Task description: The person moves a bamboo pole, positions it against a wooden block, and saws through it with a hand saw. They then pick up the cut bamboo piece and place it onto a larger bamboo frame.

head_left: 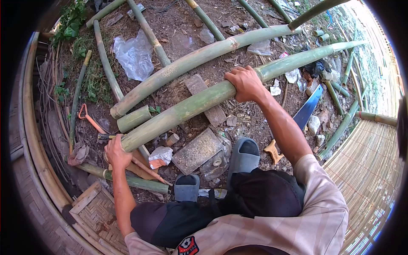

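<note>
A long green bamboo pole (182, 111) runs across in front of me, from lower left to upper right. My left hand (118, 152) is closed around its near left end. Farther along, just before a pale joint, my right hand (246, 84) grips it from above, fingers curled over the far side. A short cut piece of bamboo (134, 120) lies just beyond the pole's left part. Under and beside the pole are two blocks, one sawdust-covered block (197, 151) nearer my feet and another block (206, 100) partly hidden beneath the pole.
A hand saw (308, 108) with a blue blade lies right of my feet. Another long bamboo pole (191, 59) rests beyond, across several thinner ones. An orange-handled tool (95, 124) is at left. Plastic sheeting (134, 55) and stones litter the dirt; a slatted bamboo panel (361, 170) stands right.
</note>
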Motion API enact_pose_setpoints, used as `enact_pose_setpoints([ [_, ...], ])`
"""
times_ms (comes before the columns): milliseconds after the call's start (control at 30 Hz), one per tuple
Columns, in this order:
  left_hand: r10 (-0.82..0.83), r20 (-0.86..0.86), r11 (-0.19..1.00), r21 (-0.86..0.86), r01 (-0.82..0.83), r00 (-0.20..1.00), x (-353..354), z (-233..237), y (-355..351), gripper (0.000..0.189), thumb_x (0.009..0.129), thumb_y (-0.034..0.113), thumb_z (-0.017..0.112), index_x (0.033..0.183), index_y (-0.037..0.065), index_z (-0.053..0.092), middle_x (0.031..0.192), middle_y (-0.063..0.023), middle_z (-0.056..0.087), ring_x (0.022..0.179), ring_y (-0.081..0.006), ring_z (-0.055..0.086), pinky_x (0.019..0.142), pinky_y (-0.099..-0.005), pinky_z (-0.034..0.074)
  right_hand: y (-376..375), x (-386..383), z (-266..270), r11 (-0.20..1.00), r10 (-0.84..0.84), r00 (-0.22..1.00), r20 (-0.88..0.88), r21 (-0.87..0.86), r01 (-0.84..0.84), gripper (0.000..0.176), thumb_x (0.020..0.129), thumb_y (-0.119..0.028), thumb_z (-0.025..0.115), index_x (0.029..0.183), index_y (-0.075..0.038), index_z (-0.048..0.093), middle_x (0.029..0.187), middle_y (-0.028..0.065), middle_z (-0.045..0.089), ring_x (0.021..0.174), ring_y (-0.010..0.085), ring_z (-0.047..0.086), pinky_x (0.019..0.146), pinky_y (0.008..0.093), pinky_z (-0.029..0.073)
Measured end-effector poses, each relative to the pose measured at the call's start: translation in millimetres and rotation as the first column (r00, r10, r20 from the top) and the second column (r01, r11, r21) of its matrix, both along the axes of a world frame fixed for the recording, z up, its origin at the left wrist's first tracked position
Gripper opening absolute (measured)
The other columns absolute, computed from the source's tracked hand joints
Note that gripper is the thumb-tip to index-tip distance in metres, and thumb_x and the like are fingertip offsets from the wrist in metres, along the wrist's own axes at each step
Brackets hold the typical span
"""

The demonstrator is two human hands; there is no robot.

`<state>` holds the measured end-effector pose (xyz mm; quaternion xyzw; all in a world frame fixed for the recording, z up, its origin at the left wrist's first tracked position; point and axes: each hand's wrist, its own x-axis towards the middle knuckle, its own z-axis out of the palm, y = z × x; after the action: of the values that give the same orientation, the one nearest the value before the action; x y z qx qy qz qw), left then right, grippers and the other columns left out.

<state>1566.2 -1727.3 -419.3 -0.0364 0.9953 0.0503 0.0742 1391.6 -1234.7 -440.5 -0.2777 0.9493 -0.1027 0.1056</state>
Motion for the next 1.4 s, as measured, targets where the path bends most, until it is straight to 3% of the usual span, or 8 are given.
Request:
enact_pose_setpoints([
  [1400,0.019,0.056,1.0,0.0,-0.019,0.998,-4.0,1.8,-0.6,0.06,0.059,0.014,0.085,0.114,0.012,0.062,0.107,-0.0105,0.068,0.109,-0.0363,0.06,0.093,-0.0488,0.043,-1.4,-1.1,4.1,1.0,-0.007,1.0,0.001,-0.009,0.007,0.044,0.056,-0.01,0.075,0.099,-0.014,0.065,0.094,0.0069,0.068,0.101,0.0317,0.067,0.086,0.047,0.047],
])
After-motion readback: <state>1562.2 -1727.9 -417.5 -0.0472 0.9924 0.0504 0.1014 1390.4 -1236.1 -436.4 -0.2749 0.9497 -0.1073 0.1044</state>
